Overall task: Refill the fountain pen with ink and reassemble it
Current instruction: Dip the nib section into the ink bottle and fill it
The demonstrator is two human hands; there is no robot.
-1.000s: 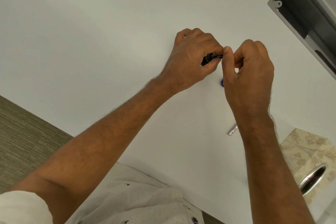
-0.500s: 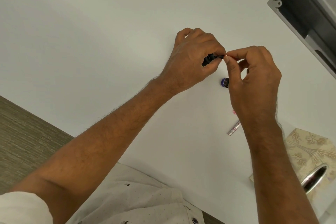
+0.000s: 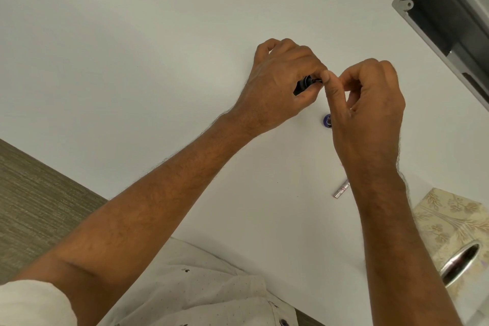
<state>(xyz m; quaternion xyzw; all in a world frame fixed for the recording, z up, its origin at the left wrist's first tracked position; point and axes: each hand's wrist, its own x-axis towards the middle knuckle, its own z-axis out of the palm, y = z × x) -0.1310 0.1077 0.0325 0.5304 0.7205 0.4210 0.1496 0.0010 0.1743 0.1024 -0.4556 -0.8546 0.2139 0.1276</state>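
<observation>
My left hand (image 3: 280,82) is closed around a black fountain pen section (image 3: 304,85), whose short end sticks out toward the right. My right hand (image 3: 370,108) meets it there, thumb and forefinger pinched at the section's tip; what they pinch is hidden. Below the two hands a small dark blue ink bottle (image 3: 327,121) stands on the white table (image 3: 158,61), half covered by my right hand. A thin silver pen part (image 3: 341,189) with red marks lies on the table beside my right wrist.
A patterned tissue box (image 3: 455,225) with a shiny oval opening sits at the right edge. A grey open housing (image 3: 439,13) fills the top right corner. The table's near edge runs diagonally at the lower left, with grey floor (image 3: 31,193) beyond.
My right hand has shifted its grip at the pen's tip, the fingers curling and turning a little. The left hand and pen section stay in place.
</observation>
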